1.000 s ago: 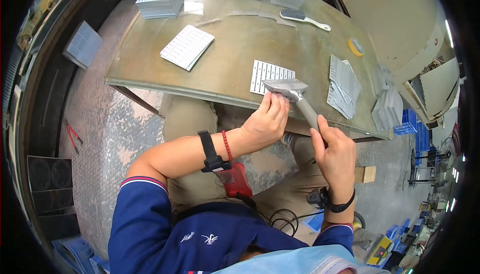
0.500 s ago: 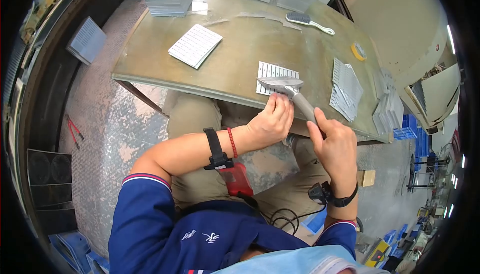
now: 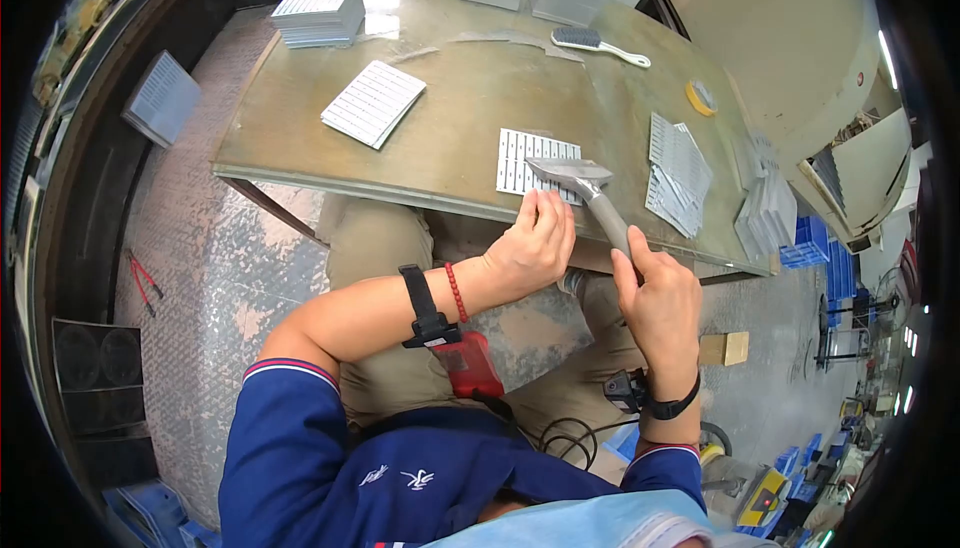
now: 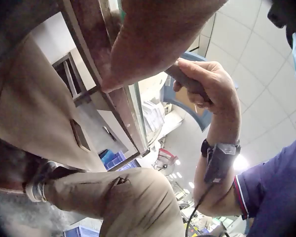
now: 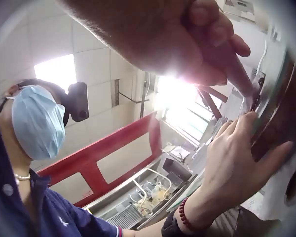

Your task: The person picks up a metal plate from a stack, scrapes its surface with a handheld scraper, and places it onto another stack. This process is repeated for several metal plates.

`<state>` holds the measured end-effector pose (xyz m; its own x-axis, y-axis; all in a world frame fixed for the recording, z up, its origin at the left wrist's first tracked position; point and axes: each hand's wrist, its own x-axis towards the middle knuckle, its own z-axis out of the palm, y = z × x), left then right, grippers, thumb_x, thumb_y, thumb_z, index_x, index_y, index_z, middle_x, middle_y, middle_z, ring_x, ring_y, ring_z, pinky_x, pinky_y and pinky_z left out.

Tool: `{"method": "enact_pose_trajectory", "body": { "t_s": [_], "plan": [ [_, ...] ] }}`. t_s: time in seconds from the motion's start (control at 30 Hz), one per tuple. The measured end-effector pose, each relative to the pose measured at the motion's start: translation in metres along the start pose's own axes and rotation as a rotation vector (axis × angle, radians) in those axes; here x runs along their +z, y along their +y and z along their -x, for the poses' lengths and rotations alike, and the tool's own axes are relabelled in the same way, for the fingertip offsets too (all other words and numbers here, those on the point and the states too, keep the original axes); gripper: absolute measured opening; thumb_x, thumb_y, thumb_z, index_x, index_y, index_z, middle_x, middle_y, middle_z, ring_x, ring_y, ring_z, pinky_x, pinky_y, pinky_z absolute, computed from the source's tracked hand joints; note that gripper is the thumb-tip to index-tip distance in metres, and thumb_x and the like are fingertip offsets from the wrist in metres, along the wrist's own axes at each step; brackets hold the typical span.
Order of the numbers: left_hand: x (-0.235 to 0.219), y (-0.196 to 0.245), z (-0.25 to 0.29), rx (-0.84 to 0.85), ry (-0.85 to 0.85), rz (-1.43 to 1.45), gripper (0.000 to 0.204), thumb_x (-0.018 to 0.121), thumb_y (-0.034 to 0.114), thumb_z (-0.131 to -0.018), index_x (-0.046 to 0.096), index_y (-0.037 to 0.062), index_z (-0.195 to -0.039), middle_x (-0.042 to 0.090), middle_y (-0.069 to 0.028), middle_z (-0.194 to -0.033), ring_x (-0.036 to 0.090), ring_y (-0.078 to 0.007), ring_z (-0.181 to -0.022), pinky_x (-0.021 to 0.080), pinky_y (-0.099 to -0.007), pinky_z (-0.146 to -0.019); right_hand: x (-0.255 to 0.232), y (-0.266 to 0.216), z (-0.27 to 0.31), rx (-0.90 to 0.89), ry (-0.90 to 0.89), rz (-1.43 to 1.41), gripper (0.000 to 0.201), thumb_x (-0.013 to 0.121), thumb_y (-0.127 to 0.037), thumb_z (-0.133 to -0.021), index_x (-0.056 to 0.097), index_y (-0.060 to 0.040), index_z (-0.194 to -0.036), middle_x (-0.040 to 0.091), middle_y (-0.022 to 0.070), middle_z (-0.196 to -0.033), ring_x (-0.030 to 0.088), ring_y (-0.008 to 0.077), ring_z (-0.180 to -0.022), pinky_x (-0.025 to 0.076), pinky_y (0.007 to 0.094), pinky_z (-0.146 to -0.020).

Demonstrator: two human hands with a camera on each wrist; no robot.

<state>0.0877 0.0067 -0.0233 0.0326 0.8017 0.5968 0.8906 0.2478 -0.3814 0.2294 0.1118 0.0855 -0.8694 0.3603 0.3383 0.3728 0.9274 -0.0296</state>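
Observation:
My right hand [image 3: 662, 298] grips the grey handle of a scraper [image 3: 610, 218] with a wide metal blade. The blade lies tilted across a white sheet [image 3: 513, 153] printed with rows of small dark marks, at the table's near edge. Close below the blade, my left hand [image 3: 535, 243] rests its fingertips on the sheet's near side. In the right wrist view, the left hand's fingers [image 5: 232, 129] extend toward the blade end, with the thumb spread apart below. The left wrist view shows the right hand [image 4: 207, 84] curled round the handle.
On the table [image 3: 440, 108] lie a white stack [image 3: 373, 103] at left, a taller stack [image 3: 318, 16] behind it, and loose printed sheets [image 3: 678, 173] at right. A brush [image 3: 600, 45] and a yellow tape roll [image 3: 700, 98] are farther back. Grey pieces [image 3: 765, 210] stand by the right edge.
The scraper blade slid left over the sheet by half a second ago and is now back toward the right. My left hand stays at the sheet's near edge. The head view shifted slightly.

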Motion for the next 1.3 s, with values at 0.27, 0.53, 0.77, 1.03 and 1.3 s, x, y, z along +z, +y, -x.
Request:
{"method": "enact_pose_trajectory", "body": {
  "t_s": [0.27, 0.53, 0.77, 1.03, 1.3],
  "plan": [
    [-0.003, -0.004, 0.000, 0.032, -0.037, -0.009, 0.050, 0.054, 0.027, -0.083, 0.060, -0.0145, -0.111, 0.061, -0.0310, -0.109, 0.059, -0.0399, -0.103, 0.047, -0.0472, -0.096, 0.027, 0.019, -0.039, 0.052, -0.009, 0.003, 0.031, 0.065, -0.029, -0.087, 0.066, -0.0076, -0.109, 0.063, 0.0160, -0.063, 0.066, 0.0345, -0.063, 0.050, 0.0436, -0.054],
    [-0.033, -0.059, -0.028, -0.262, -0.217, 0.625, 0.061, 0.076, 0.033, -0.074, 0.053, -0.0055, -0.115, 0.059, -0.0209, -0.113, 0.056, -0.0360, -0.107, 0.047, -0.0406, -0.093, 0.064, 0.078, -0.034, 0.307, 0.231, -0.787, 0.029, 0.074, -0.016, -0.082, 0.071, 0.0012, -0.106, 0.073, 0.0191, -0.091, 0.067, 0.0143, -0.075, 0.051, 0.0269, -0.070],
    [0.010, -0.127, -0.068, -0.252, -0.635, 0.525, 0.072, 0.084, 0.043, -0.063, 0.058, -0.0013, -0.114, 0.061, -0.0198, -0.111, 0.056, -0.0349, -0.112, 0.047, -0.0390, -0.094, 0.063, 0.100, -0.020, 0.274, 0.350, -0.857, 0.027, 0.073, -0.013, -0.083, 0.071, 0.0009, -0.106, 0.073, 0.0175, -0.087, 0.066, 0.0112, -0.075, 0.051, 0.0259, -0.070],
    [-0.011, -0.153, -0.085, -0.249, -0.720, 0.634, 0.044, 0.086, 0.038, -0.067, 0.069, -0.0015, -0.073, 0.066, -0.0099, -0.064, 0.065, -0.0232, -0.059, 0.052, -0.0318, -0.056, 0.057, 0.107, -0.014, 0.267, 0.423, -0.849, 0.027, 0.074, -0.013, -0.083, 0.071, 0.0005, -0.107, 0.073, 0.0158, -0.084, 0.065, 0.0105, -0.072, 0.051, 0.0250, -0.067],
    [-0.020, -0.146, -0.029, -1.294, -0.470, 1.681, 0.021, 0.063, 0.013, -0.094, 0.065, -0.0076, -0.095, 0.068, -0.0131, -0.082, 0.068, -0.0188, -0.065, 0.061, -0.0305, -0.061, 0.058, 0.107, -0.012, 0.271, 0.434, -0.867, 0.028, 0.075, -0.012, -0.082, 0.072, 0.0003, -0.106, 0.073, 0.0163, -0.083, 0.065, 0.0113, -0.070, 0.051, 0.0252, -0.067]
  ]
}}
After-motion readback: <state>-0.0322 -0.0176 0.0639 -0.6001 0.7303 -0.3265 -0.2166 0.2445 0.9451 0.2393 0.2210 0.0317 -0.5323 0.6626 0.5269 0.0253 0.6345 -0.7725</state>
